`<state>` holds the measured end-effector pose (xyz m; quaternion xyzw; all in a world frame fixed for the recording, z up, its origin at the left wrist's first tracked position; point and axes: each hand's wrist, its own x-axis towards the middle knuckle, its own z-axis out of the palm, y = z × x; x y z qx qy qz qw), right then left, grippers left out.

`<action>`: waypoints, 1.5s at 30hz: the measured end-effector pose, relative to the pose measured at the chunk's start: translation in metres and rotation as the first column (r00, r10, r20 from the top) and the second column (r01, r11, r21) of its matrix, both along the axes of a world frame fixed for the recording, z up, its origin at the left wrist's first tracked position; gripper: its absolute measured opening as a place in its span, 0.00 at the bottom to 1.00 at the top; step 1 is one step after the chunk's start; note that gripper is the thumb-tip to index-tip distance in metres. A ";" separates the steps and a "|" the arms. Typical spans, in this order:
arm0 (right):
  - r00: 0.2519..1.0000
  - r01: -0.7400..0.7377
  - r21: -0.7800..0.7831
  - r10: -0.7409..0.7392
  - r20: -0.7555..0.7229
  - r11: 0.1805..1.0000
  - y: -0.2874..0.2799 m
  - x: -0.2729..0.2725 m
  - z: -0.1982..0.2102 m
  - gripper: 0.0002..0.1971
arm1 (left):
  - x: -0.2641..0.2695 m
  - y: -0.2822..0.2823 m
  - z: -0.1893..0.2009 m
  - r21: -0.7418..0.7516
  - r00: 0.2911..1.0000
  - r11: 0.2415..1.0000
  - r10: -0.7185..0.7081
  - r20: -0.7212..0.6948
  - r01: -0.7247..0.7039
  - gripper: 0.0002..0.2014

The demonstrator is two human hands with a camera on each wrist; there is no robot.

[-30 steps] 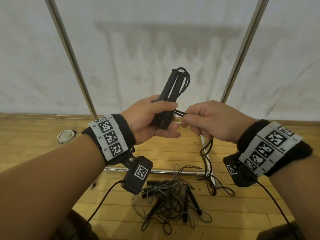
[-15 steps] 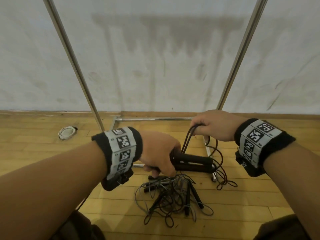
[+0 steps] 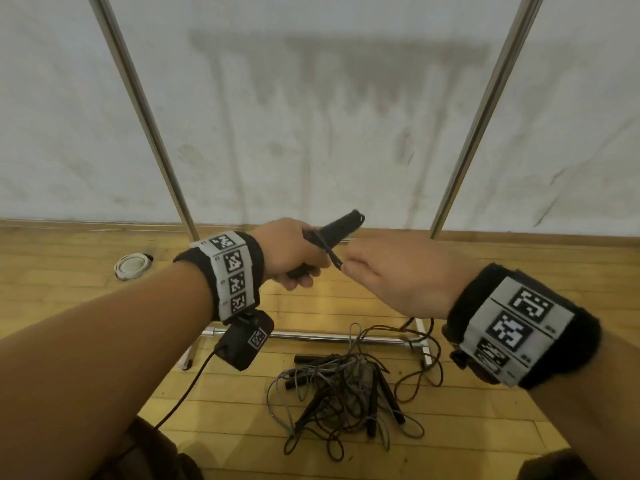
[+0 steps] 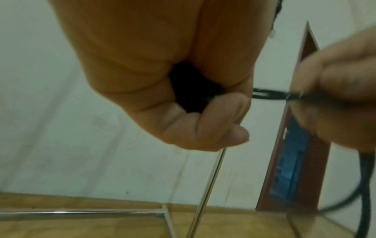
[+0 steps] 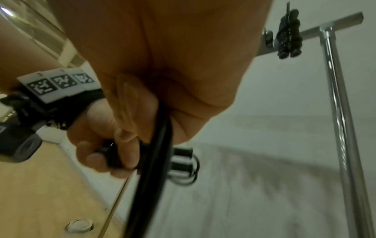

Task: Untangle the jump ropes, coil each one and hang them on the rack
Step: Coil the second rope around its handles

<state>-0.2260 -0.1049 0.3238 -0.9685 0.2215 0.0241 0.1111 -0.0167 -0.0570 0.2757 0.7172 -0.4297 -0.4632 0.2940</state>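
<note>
My left hand (image 3: 294, 252) has its grip closed round the two black jump rope handles (image 3: 337, 226) at the middle of the head frame, their tips pointing up and right. My right hand (image 3: 398, 271), just beside it, pinches the black cord (image 3: 330, 254) that runs out from that bundle. Lower centre, the tangled jump ropes (image 3: 343, 393) lie on the wooden floor (image 3: 69, 271), in front of the rack's base bar (image 3: 311, 337). Upper right in the right wrist view, one coiled rope (image 5: 289, 34) hangs on the rack (image 5: 333, 80).
</note>
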 end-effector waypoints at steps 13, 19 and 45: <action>0.943 0.252 0.522 -0.328 0.058 0.815 -0.013 -0.005 -0.026 0.10 | -0.017 0.002 0.022 -0.144 0.921 0.985 0.030 -0.389 -0.093 0.23; 0.938 0.162 0.612 -0.313 0.148 0.774 -0.022 -0.012 -0.021 0.12 | -0.015 0.002 0.030 -0.206 0.874 0.964 0.048 -0.484 -0.167 0.20; 0.998 0.062 0.084 -0.065 0.022 0.994 -0.008 -0.008 0.002 0.15 | -0.018 0.003 -0.003 -0.011 1.000 1.000 -0.010 -0.025 0.010 0.09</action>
